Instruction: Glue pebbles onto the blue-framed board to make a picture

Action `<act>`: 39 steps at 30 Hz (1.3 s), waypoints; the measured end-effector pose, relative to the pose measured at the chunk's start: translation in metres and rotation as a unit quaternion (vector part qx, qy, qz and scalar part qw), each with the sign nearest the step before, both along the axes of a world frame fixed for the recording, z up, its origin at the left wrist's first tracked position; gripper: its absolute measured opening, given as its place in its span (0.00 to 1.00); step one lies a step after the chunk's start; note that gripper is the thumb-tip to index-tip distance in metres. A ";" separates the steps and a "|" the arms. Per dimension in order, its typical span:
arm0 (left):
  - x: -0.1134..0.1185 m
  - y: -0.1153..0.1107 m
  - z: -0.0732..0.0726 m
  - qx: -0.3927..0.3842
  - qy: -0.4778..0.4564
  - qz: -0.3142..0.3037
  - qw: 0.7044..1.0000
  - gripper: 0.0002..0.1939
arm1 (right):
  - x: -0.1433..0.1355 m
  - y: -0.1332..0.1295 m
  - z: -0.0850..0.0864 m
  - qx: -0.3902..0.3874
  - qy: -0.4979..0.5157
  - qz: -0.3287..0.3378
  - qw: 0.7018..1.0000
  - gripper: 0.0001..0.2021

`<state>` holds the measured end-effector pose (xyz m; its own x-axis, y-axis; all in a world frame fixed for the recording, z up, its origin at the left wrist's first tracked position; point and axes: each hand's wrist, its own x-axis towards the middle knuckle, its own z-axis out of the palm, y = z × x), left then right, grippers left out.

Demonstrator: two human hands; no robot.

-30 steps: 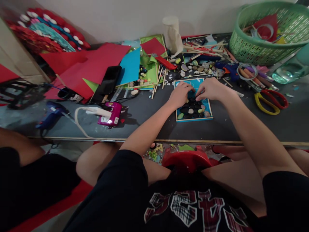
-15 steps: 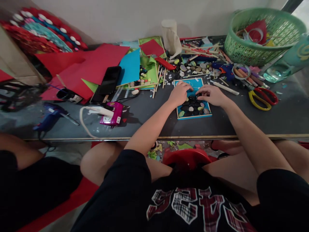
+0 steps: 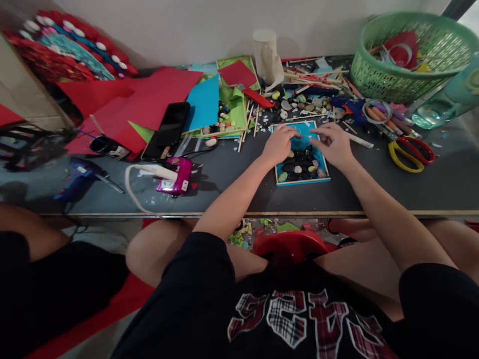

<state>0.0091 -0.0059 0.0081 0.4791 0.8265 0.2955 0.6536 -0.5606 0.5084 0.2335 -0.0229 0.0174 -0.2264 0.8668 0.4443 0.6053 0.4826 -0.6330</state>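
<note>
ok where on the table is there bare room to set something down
Mostly bare tabletop lies between the purple box and the blue tray, though the left forearm crosses it. Another patch lies between the scissors and the table's near edge. It is crowded along the wall, from the red paper and phone past the sticks and pebbles to the green basket.

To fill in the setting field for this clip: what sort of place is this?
Probably an indoor craft workspace, though whether at home, school or a workshop I can't tell. Sheets of red paper, a blue glue gun and a pebble-covered blue panel suggest it.
</note>
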 end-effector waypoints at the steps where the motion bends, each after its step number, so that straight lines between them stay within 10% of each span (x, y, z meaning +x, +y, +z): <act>1: -0.001 0.001 0.000 0.002 -0.012 0.007 1.000 0.27 | -0.001 0.001 0.001 0.018 0.017 -0.035 0.999 0.14; 10: -0.005 0.004 -0.003 0.019 -0.081 0.071 0.994 0.18 | 0.007 0.006 0.029 0.050 -0.142 -0.135 0.979 0.11; 17: -0.006 0.000 0.003 -0.032 -0.083 0.073 0.993 0.20 | 0.066 -0.006 0.061 -0.056 -0.256 -0.445 0.857 0.17; 28: -0.008 0.001 0.000 -0.019 -0.101 0.065 0.993 0.19 | 0.104 0.022 0.033 -0.062 -0.301 -0.356 0.883 0.19; 35: -0.006 0.002 -0.004 0.006 -0.097 0.054 0.994 0.18 | 0.095 0.021 0.060 0.021 -0.190 -0.415 0.890 0.10; 39: -0.006 -0.002 -0.001 0.037 -0.119 0.047 0.991 0.17 | 0.046 0.012 0.063 0.032 -0.117 -0.191 0.974 0.04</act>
<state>0.0030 -0.0075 0.0068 0.3111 0.8360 0.4520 0.5714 -0.5445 0.6140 0.2797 -0.0109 0.0807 0.0061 0.8799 0.4752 0.8722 0.2277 -0.4329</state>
